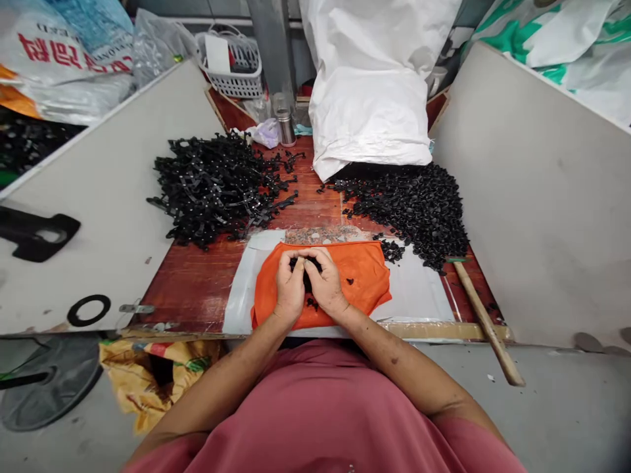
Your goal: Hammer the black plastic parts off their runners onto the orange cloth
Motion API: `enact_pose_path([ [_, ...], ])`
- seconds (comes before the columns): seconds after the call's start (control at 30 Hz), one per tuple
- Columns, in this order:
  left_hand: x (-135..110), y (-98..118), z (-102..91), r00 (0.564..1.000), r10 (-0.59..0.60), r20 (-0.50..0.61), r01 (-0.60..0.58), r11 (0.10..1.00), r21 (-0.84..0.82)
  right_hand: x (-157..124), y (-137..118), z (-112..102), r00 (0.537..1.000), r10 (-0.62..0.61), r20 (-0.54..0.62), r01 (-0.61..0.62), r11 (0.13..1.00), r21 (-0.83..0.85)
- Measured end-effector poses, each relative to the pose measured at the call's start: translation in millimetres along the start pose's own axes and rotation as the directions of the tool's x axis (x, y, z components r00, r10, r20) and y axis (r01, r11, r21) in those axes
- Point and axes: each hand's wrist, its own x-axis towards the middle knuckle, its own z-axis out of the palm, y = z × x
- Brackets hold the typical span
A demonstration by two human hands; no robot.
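My left hand (290,287) and my right hand (325,284) meet over an orange cloth (367,263) near the table's front edge. Their fingers curl inward and the thumbs come together, cupped around a cluster of small black plastic parts (308,282). Just which piece each set of fingertips pinches is hidden. Below the palms a few black bits (312,303) lie on the cloth, and a single black piece (350,281) rests to the right of my right hand.
A tangled heap of black plastic parts (211,187) sits at left. At right, smaller black pieces (419,210) spread below a white sack (369,98). A wooden-handled tool (486,318) overhangs the front edge. Grey side panels (537,190) flank the table; a basket (236,72) and metal flask (284,126) stand behind.
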Motion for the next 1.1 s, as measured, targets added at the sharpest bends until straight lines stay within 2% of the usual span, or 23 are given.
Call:
enact_pose_path([
  [0.07,5,1,-12.8,0.999,0.047,0.021,-0.050,0.991,0.125,2,2,-8,0.995,-0.017,0.095,0.025,0.996,-0.082],
  [0.13,10,4,-22.1,0.997,0.065,0.044,-0.071,0.981,0.182,4,8,-26,0.988,-0.012,0.156,0.042,0.981,-0.189],
  [0.3,20,2,-37.3,0.996,0.076,0.047,-0.082,0.986,0.145,-1,21,-81,0.983,0.039,0.178,0.043,0.901,-0.432],
  [0.4,22,0,-43.9,0.988,0.141,0.060,-0.152,0.952,0.267,-13,13,-85,0.974,-0.006,0.226,0.125,0.847,-0.516],
  [0.47,21,1,-48.9,0.974,0.190,0.122,-0.223,0.890,0.399,-22,4,-71,0.921,-0.105,0.375,0.311,0.778,-0.545],
  [0.53,19,4,-55.2,0.957,0.215,0.193,-0.284,0.822,0.493,-30,-3,-52,0.802,-0.172,0.572,0.506,0.705,-0.498],
  [0.57,17,5,-58.8,0.950,0.217,0.225,-0.306,0.793,0.526,-33,-5,-44,0.752,-0.177,0.635,0.559,0.680,-0.474],
  [0.6,15,6,-62.5,0.941,0.213,0.263,-0.328,0.764,0.555,-35,-5,-39,0.725,-0.165,0.668,0.583,0.664,-0.469],
  [0.63,12,6,-66.2,0.928,0.203,0.313,-0.357,0.731,0.582,-36,-3,-38,0.721,-0.141,0.678,0.582,0.653,-0.484],
  [0.7,5,6,-73.0,0.881,0.168,0.442,-0.439,0.638,0.632,-36,3,-48,0.760,-0.070,0.646,0.532,0.639,-0.556],
  [0.77,-4,6,-78.7,0.820,0.127,0.558,-0.532,0.527,0.663,-34,12,-70,0.807,-0.014,0.590,0.469,0.622,-0.627],
  [0.83,-13,7,-84.2,0.773,0.106,0.626,-0.603,0.432,0.671,-32,18,-94,0.854,0.021,0.520,0.401,0.610,-0.684],
  [0.9,-20,10,-90.1,0.741,0.113,0.662,-0.647,0.381,0.660,-33,20,-110,0.894,0.038,0.447,0.337,0.601,-0.725],
  [1.0,-27,14,-99.2,0.706,0.158,0.691,-0.691,0.371,0.621,-40,15,-109,0.925,0.011,0.380,0.301,0.591,-0.749],
  [1.03,-29,15,-101.8,0.701,0.184,0.689,-0.699,0.373,0.611,-43,11,-103,0.919,-0.007,0.393,0.321,0.591,-0.740],
  [1.1,-33,14,-105.3,0.698,0.247,0.672,-0.709,0.372,0.599,-53,5,-89,0.875,-0.043,0.482,0.409,0.599,-0.689],
])
